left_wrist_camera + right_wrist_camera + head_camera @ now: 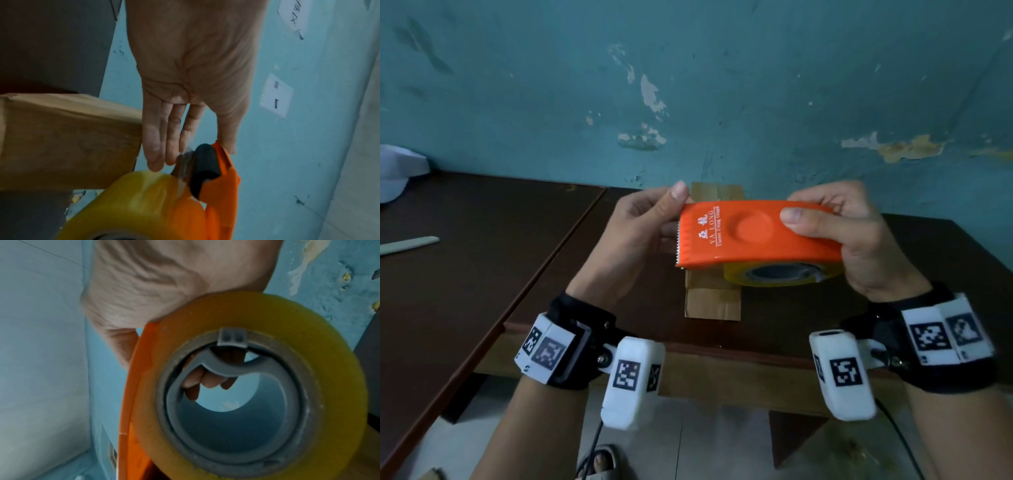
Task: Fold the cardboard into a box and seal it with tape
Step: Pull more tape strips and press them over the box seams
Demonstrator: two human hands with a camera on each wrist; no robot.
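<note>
Right hand (859,236) grips tape dispenser (753,236); left hand (640,226) pinches its toothed end; right-wrist view alone shows the roll's grey core (232,404).

wrists: black straps (582,310) | white marker-coded camera pods (631,380) | black cables (594,442)

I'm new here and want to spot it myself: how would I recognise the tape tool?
Look above the dark brown table, between the two raised hands. The tape dispenser is bright orange with white lettering, a toothed edge and a yellow tape roll underneath; nothing else here is orange.
</note>
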